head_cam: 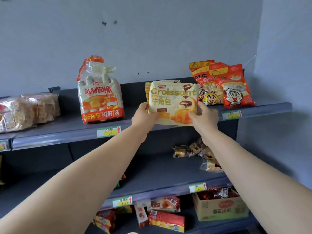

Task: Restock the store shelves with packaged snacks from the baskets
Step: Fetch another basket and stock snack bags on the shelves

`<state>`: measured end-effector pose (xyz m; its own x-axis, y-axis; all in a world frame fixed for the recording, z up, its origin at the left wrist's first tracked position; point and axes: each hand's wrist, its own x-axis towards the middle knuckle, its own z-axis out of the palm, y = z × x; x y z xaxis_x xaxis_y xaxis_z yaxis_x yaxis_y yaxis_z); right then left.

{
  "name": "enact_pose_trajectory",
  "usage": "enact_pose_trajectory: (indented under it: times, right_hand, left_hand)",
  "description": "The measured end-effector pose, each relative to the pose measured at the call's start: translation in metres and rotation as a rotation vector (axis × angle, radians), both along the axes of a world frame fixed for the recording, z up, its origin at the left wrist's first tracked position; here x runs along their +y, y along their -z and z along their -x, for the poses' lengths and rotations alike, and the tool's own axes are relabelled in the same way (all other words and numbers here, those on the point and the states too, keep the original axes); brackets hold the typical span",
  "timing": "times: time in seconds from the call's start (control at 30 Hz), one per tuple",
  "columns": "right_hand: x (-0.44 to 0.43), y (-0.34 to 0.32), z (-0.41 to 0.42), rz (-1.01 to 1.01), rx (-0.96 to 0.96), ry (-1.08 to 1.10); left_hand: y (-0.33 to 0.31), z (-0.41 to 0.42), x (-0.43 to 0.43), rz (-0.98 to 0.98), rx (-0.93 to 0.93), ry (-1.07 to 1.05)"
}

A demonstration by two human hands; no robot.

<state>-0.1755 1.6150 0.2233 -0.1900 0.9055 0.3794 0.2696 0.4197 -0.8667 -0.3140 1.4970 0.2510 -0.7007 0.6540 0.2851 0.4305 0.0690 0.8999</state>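
The top shelf is stocked with a tall orange cake bag at the left and red snack bags at the right. Between them, a croissant pack is held upright at the shelf's front edge, gripped by the left hand and right hand. Possibly a second pack stands behind it.

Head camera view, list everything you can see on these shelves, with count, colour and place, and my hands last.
Croissant bags: two, cream-yellow, top shelf centre, front one held.
Orange bread bag: one, top shelf, left of centre.
Clear-wrapped cakes: count unclear, brown, top shelf far left.
Red snack bags: about four, top shelf right.
Small wrapped pastries: several, middle shelf right.
Red boxes: several, bottom shelf.
Cardboard carton: one, bottom right.
Left hand, right hand: gripping the front bag's sides.
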Motion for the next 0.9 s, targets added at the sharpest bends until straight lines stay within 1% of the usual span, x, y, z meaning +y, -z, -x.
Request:
enact_pose_trajectory:
  times: [0.1, 0.2, 0.3, 0.57, 0.7, 0.8, 0.9]
  right_hand:
    - [0.026, -0.002, 0.018, 0.003, 0.07, -0.071]
    - [0.059, -0.005, 0.035, 0.018, 0.104, -0.109]
    - [0.095, -0.01, 0.049, 0.051, 0.085, -0.144]
    - [0.173, -0.025, 0.08, 0.048, -0.13, -0.155]
    - [0.194, -0.026, 0.087, 0.016, -0.275, -0.147]
    - [0.202, -0.023, 0.09, -0.005, -0.393, -0.186]
    - [0.211, -0.021, 0.105, -0.051, -0.45, -0.184]
  left_hand:
    - [-0.005, 0.014, 0.029, 0.018, 0.05, -0.005]
    - [-0.01, 0.026, 0.058, 0.01, 0.031, -0.006]
    - [-0.015, 0.037, 0.091, 0.009, -0.009, -0.014]
    - [-0.031, 0.063, 0.166, 0.064, 0.008, -0.059]
    - [-0.028, 0.078, 0.193, 0.184, 0.022, -0.104]
    - [-0.02, 0.087, 0.206, 0.301, 0.029, -0.137]
    - [-0.017, 0.098, 0.214, 0.368, 0.092, -0.206]
